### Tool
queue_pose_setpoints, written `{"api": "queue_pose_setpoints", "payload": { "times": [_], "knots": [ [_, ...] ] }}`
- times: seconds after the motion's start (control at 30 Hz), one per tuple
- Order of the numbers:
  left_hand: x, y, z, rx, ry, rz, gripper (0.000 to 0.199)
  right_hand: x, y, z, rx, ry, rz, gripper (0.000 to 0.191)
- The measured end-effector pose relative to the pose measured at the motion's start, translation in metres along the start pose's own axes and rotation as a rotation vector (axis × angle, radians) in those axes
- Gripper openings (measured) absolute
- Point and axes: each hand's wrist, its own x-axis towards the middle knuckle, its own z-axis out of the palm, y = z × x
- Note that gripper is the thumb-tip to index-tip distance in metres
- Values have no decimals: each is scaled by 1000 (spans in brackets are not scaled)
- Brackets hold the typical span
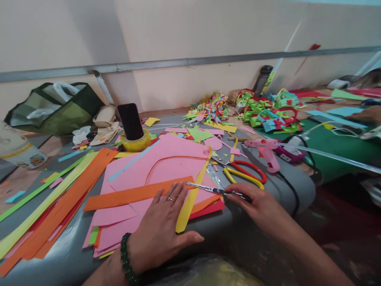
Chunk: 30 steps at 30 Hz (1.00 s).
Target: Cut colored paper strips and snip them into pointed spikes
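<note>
My left hand (166, 226) lies flat with its fingers spread, the fingertips on an orange paper strip (125, 197). Under the strip are several pink paper sheets (175, 153). My right hand (253, 200) is closed around the dark handle of a slim silver-bladed cutter (210, 189). The blade's tip rests by the right end of the orange strip, near my left fingertips. A yellow strip (190, 202) crosses the sheets beside my left hand. Beyond my right hand are scissors (248, 171) with red and yellow handles.
A pink glue gun (266, 153) stands at the right. Paper strips (62, 202) lie at the left. A phone (130, 121) leans on a tape roll (137, 141). Further back are paper scraps (210, 109) and red-green paper pieces (262, 111). Another person's hand (367, 115) is at far right.
</note>
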Motion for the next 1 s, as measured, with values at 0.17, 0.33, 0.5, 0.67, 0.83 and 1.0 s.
{"api": "queue_pose_setpoints", "payload": {
  "times": [0.17, 0.33, 0.5, 0.67, 0.83, 1.0],
  "knots": [
    [-1, 0, 0, -13, -12, -1, 91, 2, -1, -3, 18, -15, -15, 23],
    [-1, 0, 0, -20, -13, -8, 92, 3, -4, -3, 46, -30, -30, 22],
    [0, 1, 0, -36, -19, -11, 94, 0, -5, -2, 57, -19, -32, 20],
    [-1, 1, -2, -26, -29, -12, 89, -1, -12, 0, 71, -25, -34, 20],
    [1, 1, 0, -8, -19, -13, 88, 0, -18, 3, 93, -59, -17, 22],
    [0, 0, -1, 0, -18, -6, 93, 1, -24, 6, 102, -75, -3, 26]
  ]
}}
